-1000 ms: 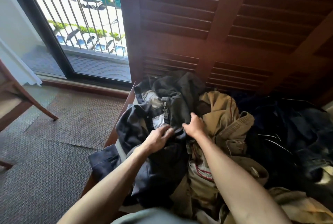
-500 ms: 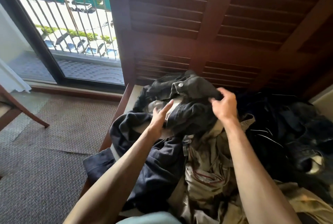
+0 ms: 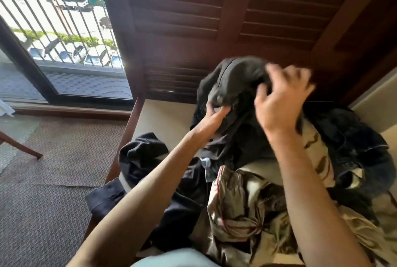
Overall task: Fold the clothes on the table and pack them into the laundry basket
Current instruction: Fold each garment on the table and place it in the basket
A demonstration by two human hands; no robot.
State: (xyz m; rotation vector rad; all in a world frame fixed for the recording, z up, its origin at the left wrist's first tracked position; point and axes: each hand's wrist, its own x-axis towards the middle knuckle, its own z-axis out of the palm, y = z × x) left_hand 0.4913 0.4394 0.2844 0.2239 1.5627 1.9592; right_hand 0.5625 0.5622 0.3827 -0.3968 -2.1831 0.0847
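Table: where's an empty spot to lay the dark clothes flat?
Bare table shows at the far left, between the wooden edge and the lifted dark garment. A strip at the far right corner. Elsewhere the pile crowds it.

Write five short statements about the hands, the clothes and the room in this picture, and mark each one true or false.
1. The left hand grips the dark grey garment. True.
2. The dark grey garment lies flat and folded on the table. False: it is lifted above the pile, unfolded.
3. A laundry basket stands beside the pile. False: no basket is in view.
4. Louvred wooden doors rise behind the table. True.
5. The right hand rests on the carpet. False: it is raised at the garment, blurred.
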